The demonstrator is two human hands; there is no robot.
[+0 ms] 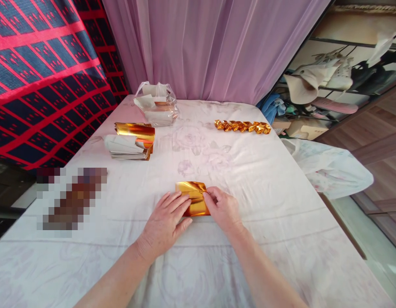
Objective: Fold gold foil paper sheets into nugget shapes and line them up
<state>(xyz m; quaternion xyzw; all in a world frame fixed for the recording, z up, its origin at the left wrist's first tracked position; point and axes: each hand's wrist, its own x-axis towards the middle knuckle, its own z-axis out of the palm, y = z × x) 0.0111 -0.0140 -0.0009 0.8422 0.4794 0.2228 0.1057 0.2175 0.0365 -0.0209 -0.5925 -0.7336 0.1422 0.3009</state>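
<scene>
1. The gold foil sheet (pixel 192 197) lies partly folded on the white tablecloth (pixel 249 179), near the table's front middle.
2. The left hand (pixel 166 222) presses flat on the sheet's left side, fingers spread.
3. The right hand (pixel 223 208) pinches the sheet's right edge with narrow fingertips.
4. A stack of foil papers (pixel 131 141) sits at 10 o'clock from the sheet.
5. A clear plastic bag (pixel 157 107) sits at 11 o'clock, farther back.
6. A row of folded gold pieces (pixel 243 126) lies at 1 o'clock.

Cloth-covered table (pixel 265 179) with gold paper (pixel 191 194)
</scene>
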